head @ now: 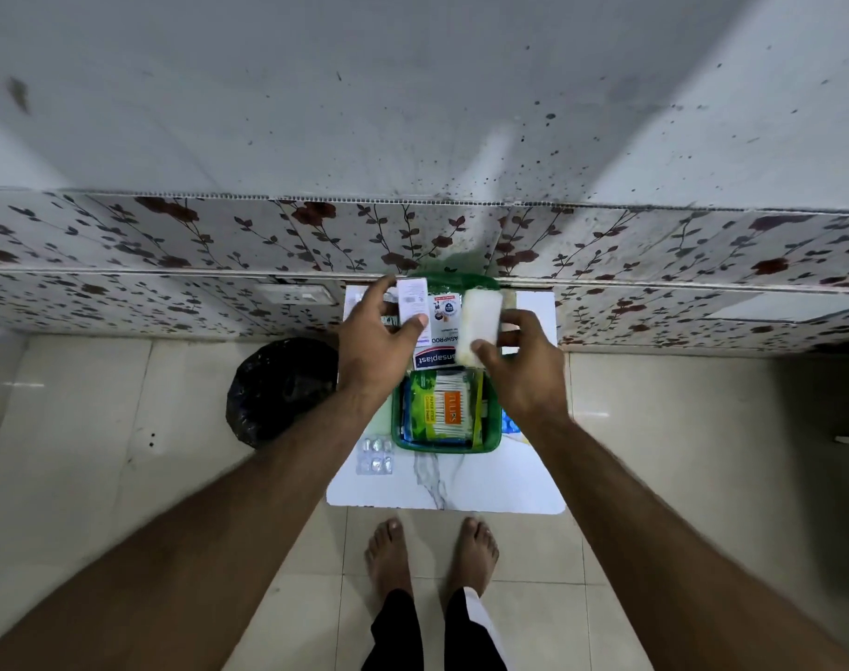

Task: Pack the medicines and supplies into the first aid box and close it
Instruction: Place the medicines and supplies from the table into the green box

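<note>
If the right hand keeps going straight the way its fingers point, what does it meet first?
Probably the green lid standing at the wall. The right hand points away from the person, holding a white roll above the green box. Depth is unclear.

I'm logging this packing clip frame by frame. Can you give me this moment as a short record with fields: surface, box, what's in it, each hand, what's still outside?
surface: small white table on a tiled floor
box: green first aid box, open
in box: cotton swab pack
left hand: holds a small white carton
right hand: holds a white gauze roll
outside box: pill blister strip on the table, left of the box; Hansaplast box behind it
beside table: black bag on the floor
</note>
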